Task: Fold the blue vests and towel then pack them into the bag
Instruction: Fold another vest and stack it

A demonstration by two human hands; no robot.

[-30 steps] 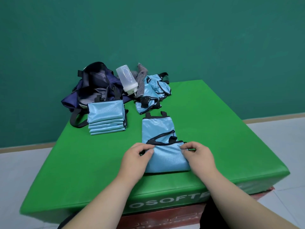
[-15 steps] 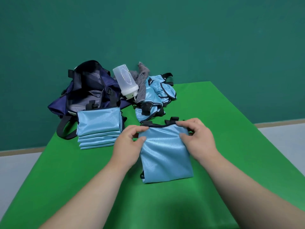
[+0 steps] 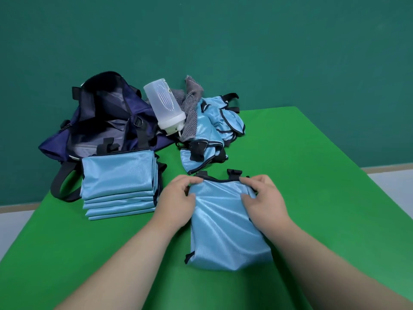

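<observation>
A folded light-blue vest [image 3: 223, 224] lies in front of me on the green mat [image 3: 312, 198]. My left hand [image 3: 176, 200] pinches its far left corner between thumb and fingers. My right hand [image 3: 263, 198] pinches the far right corner. A stack of folded blue vests [image 3: 118, 182] sits to the left. Behind it stands the open navy bag [image 3: 105, 124]. A heap of unfolded blue vests [image 3: 212, 130] lies farther back, with a grey striped towel [image 3: 190, 108] draped on it.
A clear plastic bottle [image 3: 165, 106] with a white lid leans between the bag and the towel. A green wall rises behind the mat. The mat's right edge drops to a pale floor [image 3: 393, 182].
Both hands carried the vest's near half away from me and laid it over the far half, halving its length. They now hold the far corners. My view has tilted down and closer.
</observation>
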